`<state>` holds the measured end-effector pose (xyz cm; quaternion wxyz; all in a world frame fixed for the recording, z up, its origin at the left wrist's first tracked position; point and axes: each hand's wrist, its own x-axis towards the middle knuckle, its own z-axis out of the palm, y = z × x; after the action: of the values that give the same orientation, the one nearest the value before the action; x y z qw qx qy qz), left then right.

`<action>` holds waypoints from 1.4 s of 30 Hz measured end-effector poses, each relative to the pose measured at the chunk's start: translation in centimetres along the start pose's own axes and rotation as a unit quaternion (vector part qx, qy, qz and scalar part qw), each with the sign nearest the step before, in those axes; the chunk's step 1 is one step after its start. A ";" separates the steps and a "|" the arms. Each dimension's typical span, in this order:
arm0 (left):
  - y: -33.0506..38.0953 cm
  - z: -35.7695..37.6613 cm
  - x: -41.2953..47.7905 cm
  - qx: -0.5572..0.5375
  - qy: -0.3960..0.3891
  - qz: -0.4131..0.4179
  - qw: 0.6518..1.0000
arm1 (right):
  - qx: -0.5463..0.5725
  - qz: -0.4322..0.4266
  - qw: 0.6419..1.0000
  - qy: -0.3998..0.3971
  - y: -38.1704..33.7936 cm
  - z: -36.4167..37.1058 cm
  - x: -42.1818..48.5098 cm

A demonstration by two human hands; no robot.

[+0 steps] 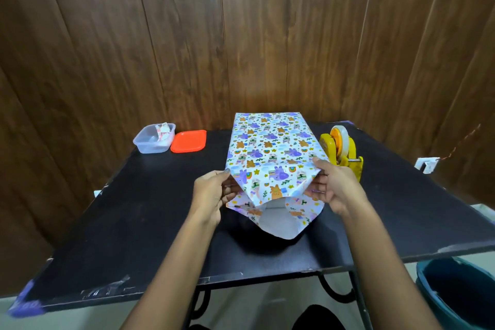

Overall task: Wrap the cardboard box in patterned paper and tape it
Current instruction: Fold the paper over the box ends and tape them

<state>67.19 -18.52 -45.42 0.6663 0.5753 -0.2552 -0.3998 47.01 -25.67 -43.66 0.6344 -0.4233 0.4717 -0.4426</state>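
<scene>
While you hold both near corners, the patterned paper [270, 147] lies lengthwise on the black table [150, 209], right of centre, running from the far edge toward you. The cardboard box is fully covered; only its blocky shape shows under the paper.

- Left hand [211, 195]: thumb on top at the near left corner, fingers curled in against the side fold. You have the paper pinched there.
- Right hand [334, 187]: thumb on top at the near right corner, fingers reaching under and along the side fold. Paper is pinched here too, with the fingers less curled than on the left.
- Near end of the wrap: unsealed. The top layer droops down between your hands, the side folds angle inward, and a bottom flap [276, 222] sticks out toward you on the table with its white underside up.
- Far end: flat and squared off against the wood-panel wall [241, 35]. Whether it is taped cannot be told from this view.
- Yellow tape dispenser [341, 150]: stands just beside the paper's right edge, behind your right hand, with a roll mounted on it.
- Far left of the table: a clear plastic tub [152, 142] with a small packet [162, 131] inside, and an orange lid [188, 141] flat beside it, touching or nearly so. Both are well apart from the wrapped box.
- Floor, lower right: a blue bin [455, 289], partly out of frame.
</scene>
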 end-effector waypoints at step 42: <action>-1.6 -3.1 3.3 0.246 0.166 0.277 0.914 | -0.426 -0.408 0.803 0.082 0.6 8.2 -3.0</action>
<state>71.13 -19.49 -47.99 0.6205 0.6853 -0.3805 -0.0224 54.57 -21.66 -41.91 0.1104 -0.7665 0.4469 -0.4478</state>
